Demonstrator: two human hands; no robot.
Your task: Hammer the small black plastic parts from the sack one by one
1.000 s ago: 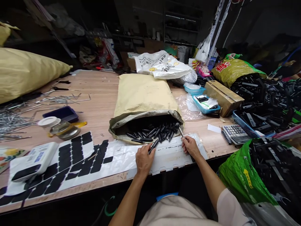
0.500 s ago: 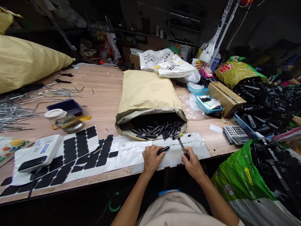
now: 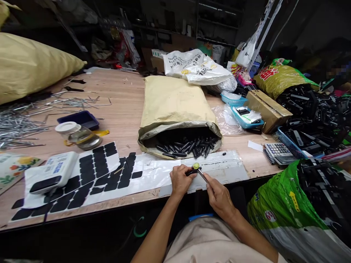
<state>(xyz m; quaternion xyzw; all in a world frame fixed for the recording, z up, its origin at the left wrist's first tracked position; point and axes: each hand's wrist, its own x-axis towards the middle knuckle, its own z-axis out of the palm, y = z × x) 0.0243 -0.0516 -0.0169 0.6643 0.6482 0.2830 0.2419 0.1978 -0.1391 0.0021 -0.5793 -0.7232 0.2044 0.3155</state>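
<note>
My left hand [image 3: 179, 179] pinches a short black plastic piece [image 3: 190, 172] against the pale board [image 3: 219, 171] at the table's front edge. My right hand [image 3: 219, 193] grips the handle of a small hammer [image 3: 201, 172]. The hammer's yellow-green head lies over the right end of the black piece; whether they touch I cannot tell. Just behind my hands, an open yellow paper sack [image 3: 175, 98] lies on its side, its mouth facing me. Many similar black pieces [image 3: 189, 147] fill its opening.
At left are a sheet of black stickers [image 3: 90, 168], a white box-shaped device [image 3: 56, 170], a lidded glass jar [image 3: 82, 136] and metal rods [image 3: 19, 124]. To the right are a calculator [image 3: 279, 153], blue baskets [image 3: 251, 123], a cardboard box [image 3: 267, 109] and a green bag [image 3: 276, 204] of black parts.
My right hand has swung the hammer left and down, bringing its head over the black piece. My left hand still holds the piece. The whole view has shifted slightly.
</note>
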